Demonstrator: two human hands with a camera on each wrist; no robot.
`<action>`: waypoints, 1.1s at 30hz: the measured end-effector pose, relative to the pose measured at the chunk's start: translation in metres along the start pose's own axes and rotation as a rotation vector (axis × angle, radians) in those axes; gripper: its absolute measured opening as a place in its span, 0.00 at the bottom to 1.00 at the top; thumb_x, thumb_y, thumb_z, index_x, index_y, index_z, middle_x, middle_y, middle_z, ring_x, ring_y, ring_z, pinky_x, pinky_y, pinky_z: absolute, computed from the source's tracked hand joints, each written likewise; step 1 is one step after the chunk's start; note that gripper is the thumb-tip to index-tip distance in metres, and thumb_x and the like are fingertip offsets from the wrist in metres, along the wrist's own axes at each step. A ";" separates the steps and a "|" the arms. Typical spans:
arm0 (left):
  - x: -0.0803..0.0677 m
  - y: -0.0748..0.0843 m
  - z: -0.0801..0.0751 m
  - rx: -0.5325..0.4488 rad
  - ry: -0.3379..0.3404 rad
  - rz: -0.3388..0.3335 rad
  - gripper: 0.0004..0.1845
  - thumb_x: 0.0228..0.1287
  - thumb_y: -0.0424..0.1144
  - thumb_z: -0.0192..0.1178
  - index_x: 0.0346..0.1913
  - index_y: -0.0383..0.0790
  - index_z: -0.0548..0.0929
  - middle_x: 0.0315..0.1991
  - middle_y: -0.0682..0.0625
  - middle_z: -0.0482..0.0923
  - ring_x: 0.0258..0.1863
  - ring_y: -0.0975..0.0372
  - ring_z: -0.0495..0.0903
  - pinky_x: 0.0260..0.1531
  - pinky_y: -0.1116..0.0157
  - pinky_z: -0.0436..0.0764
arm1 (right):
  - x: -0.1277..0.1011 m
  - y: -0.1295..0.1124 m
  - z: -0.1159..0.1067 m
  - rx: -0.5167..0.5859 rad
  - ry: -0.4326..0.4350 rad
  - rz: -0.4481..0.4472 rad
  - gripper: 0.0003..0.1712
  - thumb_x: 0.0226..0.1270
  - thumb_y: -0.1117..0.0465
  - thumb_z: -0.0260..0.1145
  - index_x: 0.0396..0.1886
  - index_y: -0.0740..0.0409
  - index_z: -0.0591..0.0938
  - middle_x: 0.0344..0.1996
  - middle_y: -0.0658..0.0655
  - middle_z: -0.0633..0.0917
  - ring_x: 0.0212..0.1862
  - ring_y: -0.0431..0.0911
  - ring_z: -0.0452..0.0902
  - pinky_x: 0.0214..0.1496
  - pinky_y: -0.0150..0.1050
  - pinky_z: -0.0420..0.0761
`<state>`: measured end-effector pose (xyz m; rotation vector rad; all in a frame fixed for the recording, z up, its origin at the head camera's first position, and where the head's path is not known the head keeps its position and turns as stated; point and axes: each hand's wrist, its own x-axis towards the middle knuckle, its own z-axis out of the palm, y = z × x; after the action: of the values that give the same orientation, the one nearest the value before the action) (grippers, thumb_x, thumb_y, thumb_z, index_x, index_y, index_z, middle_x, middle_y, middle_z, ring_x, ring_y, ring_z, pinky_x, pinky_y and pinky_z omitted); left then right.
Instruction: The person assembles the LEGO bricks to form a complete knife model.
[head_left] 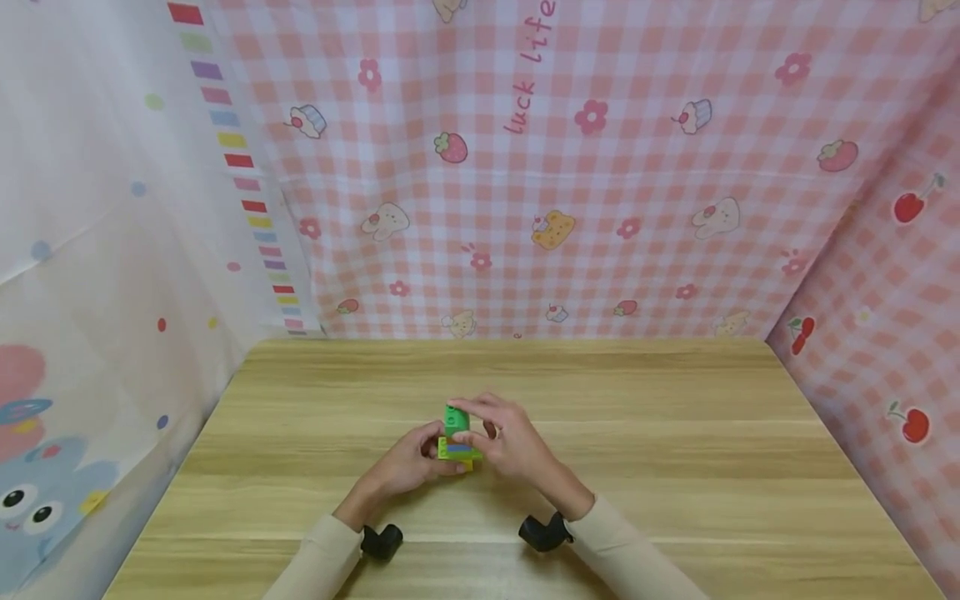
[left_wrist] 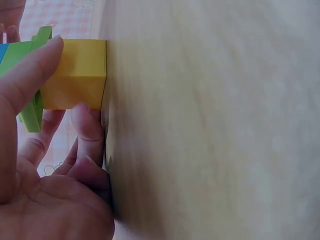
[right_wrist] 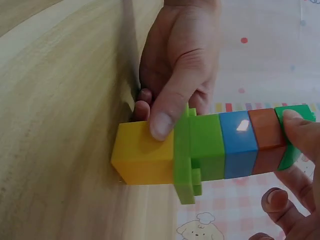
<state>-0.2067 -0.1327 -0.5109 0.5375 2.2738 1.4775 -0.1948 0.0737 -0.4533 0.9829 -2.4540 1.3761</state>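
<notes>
A stack of toy building blocks stands upright on the table in front of the person. In the right wrist view, its bottom is a yellow block [right_wrist: 142, 157], topped by a wide lime plate [right_wrist: 183, 172]. Above come a light green block [right_wrist: 207, 150], a blue block [right_wrist: 240, 150] and a brown block [right_wrist: 268, 135]. A darker green block [right_wrist: 291, 140] with a curved side caps it. The left hand [head_left: 408, 461] grips the stack low, thumb on the yellow block by the plate. Up top, the right hand [head_left: 517, 437] pinches the darker green block between thumb and fingers.
The wood-grain table [head_left: 637, 467] spreads on both sides of the hands. Black wrist-worn devices [head_left: 382, 542] sit at both sleeve cuffs. A pink checked cloth [head_left: 525, 192] hangs along the back edge, with more patterned cloth at left and right.
</notes>
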 end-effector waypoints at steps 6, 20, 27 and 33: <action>-0.002 0.000 0.000 -0.008 0.002 -0.010 0.20 0.52 0.46 0.69 0.49 0.52 0.77 0.38 0.51 0.79 0.35 0.61 0.75 0.35 0.65 0.73 | -0.002 0.004 0.006 -0.038 0.019 -0.007 0.25 0.61 0.55 0.66 0.60 0.44 0.76 0.45 0.44 0.80 0.22 0.37 0.63 0.26 0.29 0.65; -0.002 0.007 0.000 0.012 0.013 -0.022 0.21 0.52 0.45 0.69 0.50 0.52 0.77 0.40 0.52 0.79 0.37 0.59 0.76 0.37 0.62 0.75 | -0.006 0.007 0.010 -0.029 0.033 0.010 0.31 0.57 0.58 0.69 0.62 0.41 0.73 0.45 0.46 0.80 0.22 0.36 0.63 0.23 0.28 0.66; -0.006 0.010 0.002 0.029 0.034 -0.013 0.19 0.52 0.43 0.69 0.48 0.47 0.78 0.38 0.51 0.79 0.35 0.59 0.75 0.33 0.65 0.74 | -0.010 0.007 0.012 0.010 0.001 0.017 0.34 0.59 0.61 0.67 0.65 0.39 0.69 0.45 0.46 0.78 0.31 0.42 0.68 0.30 0.31 0.71; -0.007 0.013 0.003 0.060 0.071 -0.012 0.18 0.52 0.43 0.70 0.47 0.49 0.79 0.38 0.52 0.80 0.35 0.59 0.76 0.35 0.63 0.74 | -0.016 0.010 0.012 -0.073 -0.035 0.014 0.43 0.58 0.68 0.67 0.70 0.43 0.61 0.54 0.50 0.77 0.51 0.48 0.71 0.55 0.48 0.69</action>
<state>-0.1978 -0.1285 -0.4991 0.4952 2.3782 1.4484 -0.1866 0.0748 -0.4736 0.9834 -2.5212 1.2746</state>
